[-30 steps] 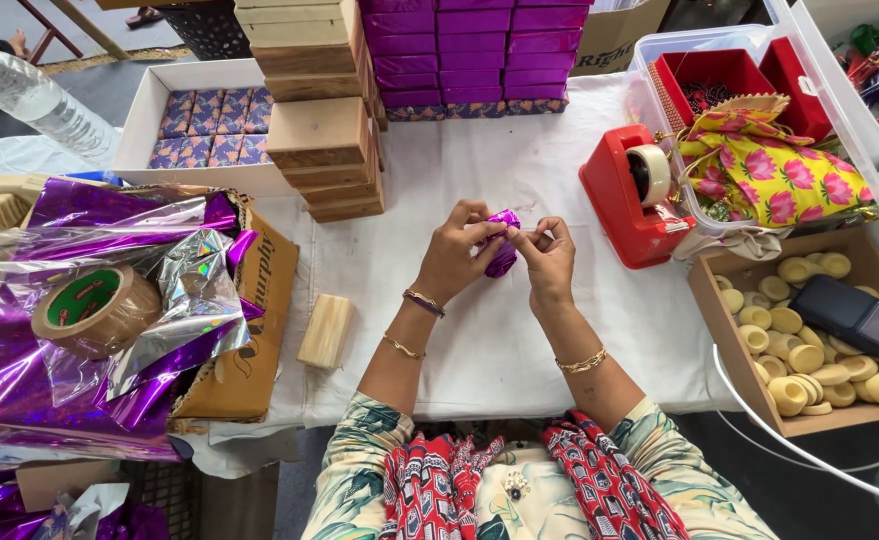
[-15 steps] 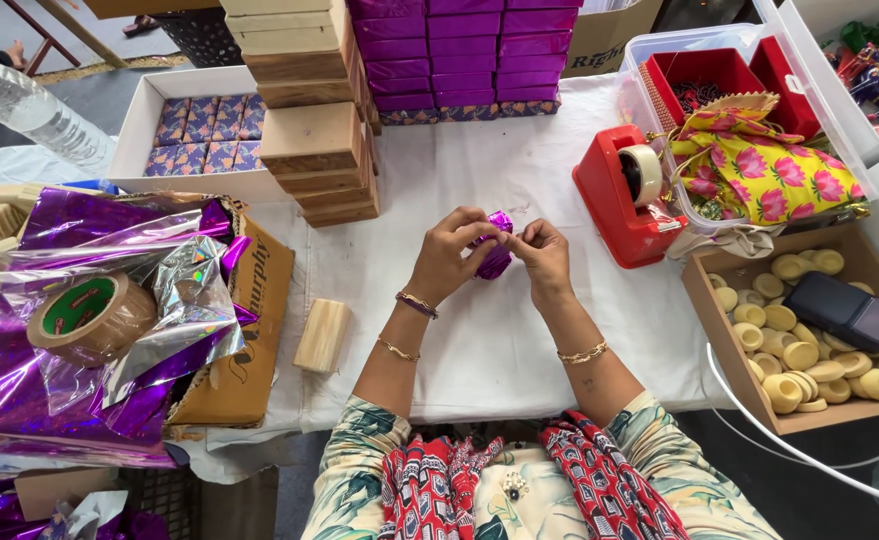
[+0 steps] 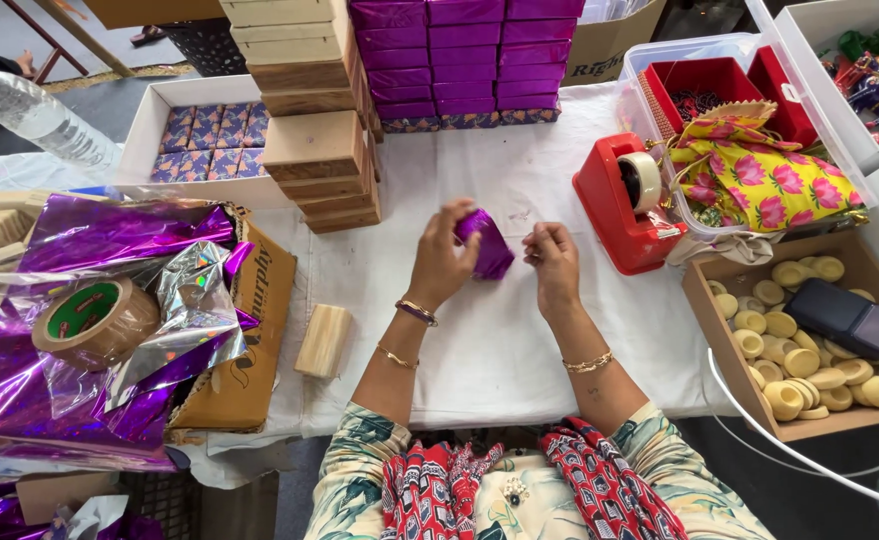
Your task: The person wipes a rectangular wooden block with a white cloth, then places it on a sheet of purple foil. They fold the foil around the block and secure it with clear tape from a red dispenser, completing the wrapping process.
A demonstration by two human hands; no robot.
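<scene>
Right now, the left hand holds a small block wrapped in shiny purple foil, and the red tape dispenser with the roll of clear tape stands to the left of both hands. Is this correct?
Not quite. The left hand does hold the small block wrapped in shiny purple foil, but the red tape dispenser stands to the right of both hands, beyond the right hand. The head view shows this.

Small purple foil-wrapped package (image 3: 487, 243) held in left hand (image 3: 443, 262), above the white table cover; right hand (image 3: 553, 262) just beside it, apart. Stacked purple boxes (image 3: 465, 55) at far edge, centre. Stack of plain wooden boxes (image 3: 310, 110) to their left. White tray (image 3: 150, 130) further left holds flat purple patterned packets (image 3: 205, 145). Brown cardboard box (image 3: 250, 340) lies flat at left, under purple foil sheets (image 3: 80, 300). Dark phone (image 3: 845, 318), screen off, lies in a cardboard tray (image 3: 725, 330) of pale discs at right.
</scene>
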